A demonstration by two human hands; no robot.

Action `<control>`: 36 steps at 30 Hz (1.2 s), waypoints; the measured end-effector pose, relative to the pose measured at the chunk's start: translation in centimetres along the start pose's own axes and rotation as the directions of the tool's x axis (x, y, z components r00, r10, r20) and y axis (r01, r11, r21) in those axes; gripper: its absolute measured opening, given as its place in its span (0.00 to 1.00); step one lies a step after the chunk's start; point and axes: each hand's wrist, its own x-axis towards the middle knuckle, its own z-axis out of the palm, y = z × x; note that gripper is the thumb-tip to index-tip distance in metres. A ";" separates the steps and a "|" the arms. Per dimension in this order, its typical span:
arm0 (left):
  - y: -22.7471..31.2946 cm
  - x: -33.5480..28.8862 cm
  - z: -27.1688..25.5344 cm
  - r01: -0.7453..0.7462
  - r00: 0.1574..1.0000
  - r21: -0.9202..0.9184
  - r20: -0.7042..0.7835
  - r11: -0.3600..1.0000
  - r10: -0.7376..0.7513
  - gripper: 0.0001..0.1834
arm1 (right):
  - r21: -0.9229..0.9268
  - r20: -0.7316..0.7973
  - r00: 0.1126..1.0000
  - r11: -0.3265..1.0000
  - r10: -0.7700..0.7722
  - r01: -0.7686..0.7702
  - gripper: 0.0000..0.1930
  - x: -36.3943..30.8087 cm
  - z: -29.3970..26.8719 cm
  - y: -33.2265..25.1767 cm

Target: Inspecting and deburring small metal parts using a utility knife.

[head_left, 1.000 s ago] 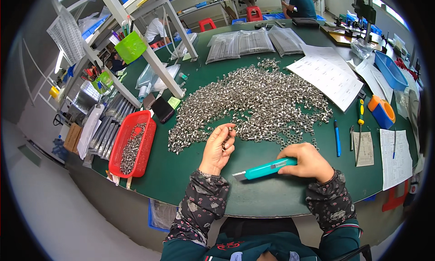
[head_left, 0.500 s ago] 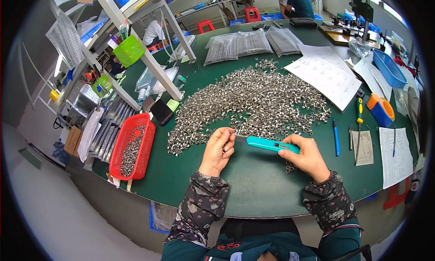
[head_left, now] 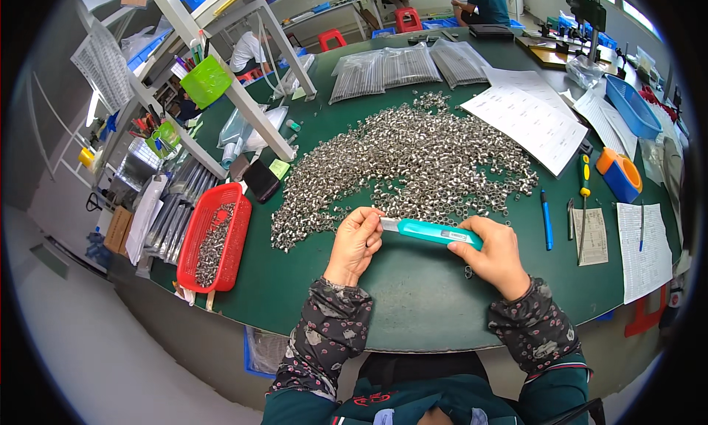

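My right hand (head_left: 495, 254) is wrapped round the teal handle of a utility knife (head_left: 435, 233), held level above the table. Its bare blade (head_left: 389, 224) points left and meets the fingertips of my left hand (head_left: 357, 242). Those fingers are pinched together at the blade's tip; whatever small thing they hold is hidden. Behind both hands spreads a wide heap of small shiny metal rings (head_left: 413, 156). A few loose rings (head_left: 468, 273) lie just below my right hand's fingers.
A red basket (head_left: 240, 240) with metal rings stands left on the green table (head_left: 413, 314). Bagged tubes (head_left: 409, 67) lie at the back. Paper sheets (head_left: 527, 126), a blue pen (head_left: 546, 222), a yellow-handled screwdriver (head_left: 585, 175) and a tape dispenser (head_left: 619, 177) are right. A shelf post (head_left: 254, 111) rises left.
The knife has turned in my right hand, so another side of its handle shows and the blade looks brighter. My right hand has shifted slightly left. Fewer loose rings show below it.
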 end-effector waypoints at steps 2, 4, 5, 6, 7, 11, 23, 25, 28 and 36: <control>-0.3 0.1 0.0 0.051 0.997 -0.109 -0.057 0.993 -0.057 0.08 | -0.008 -0.064 0.996 0.998 -0.056 0.056 0.13 0.1 -0.3 -0.4; -0.1 0.1 0.2 0.054 0.995 -0.121 -0.077 0.991 -0.064 0.08 | 0.021 -0.149 0.987 0.997 -0.068 0.071 0.11 0.2 -0.5 -0.3; 0.0 0.1 0.2 0.062 0.993 -0.134 -0.092 0.989 -0.074 0.09 | 0.023 -0.147 0.987 0.997 -0.071 0.076 0.11 0.3 -0.4 -0.3; 0.0 0.0 0.1 0.063 0.995 -0.122 -0.075 0.991 -0.073 0.10 | 0.035 -0.125 0.991 0.998 -0.046 0.051 0.11 0.3 -0.4 -0.1; 0.0 0.1 0.1 0.064 0.995 -0.122 -0.073 0.990 -0.073 0.10 | 0.047 -0.103 0.994 0.999 -0.020 0.025 0.11 0.3 -0.4 0.1; 0.2 0.0 0.4 0.051 0.998 -0.119 -0.034 0.992 -0.055 0.10 | 0.016 -0.066 0.998 1.000 0.008 -0.007 0.12 0.1 -0.1 0.4; -0.2 0.2 -0.1 0.021 1.000 -0.163 0.022 0.986 -0.017 0.06 | 0.070 0.077 0.985 0.985 0.154 -0.159 0.13 0.3 -0.3 0.0; -0.3 0.2 -0.1 0.032 0.998 -0.197 0.053 0.980 -0.022 0.06 | 0.072 0.087 0.982 0.982 0.165 -0.172 0.14 0.3 -0.4 -0.1; -0.2 0.2 0.1 0.017 0.998 -0.161 0.069 0.987 -0.006 0.06 | 0.076 0.100 0.979 0.979 0.180 -0.188 0.14 0.3 -0.5 -0.1; -0.1 0.2 0.3 -0.056 0.998 -0.070 0.021 0.996 0.058 0.07 | 0.055 0.104 0.978 0.980 0.183 -0.189 0.15 0.2 -0.1 0.5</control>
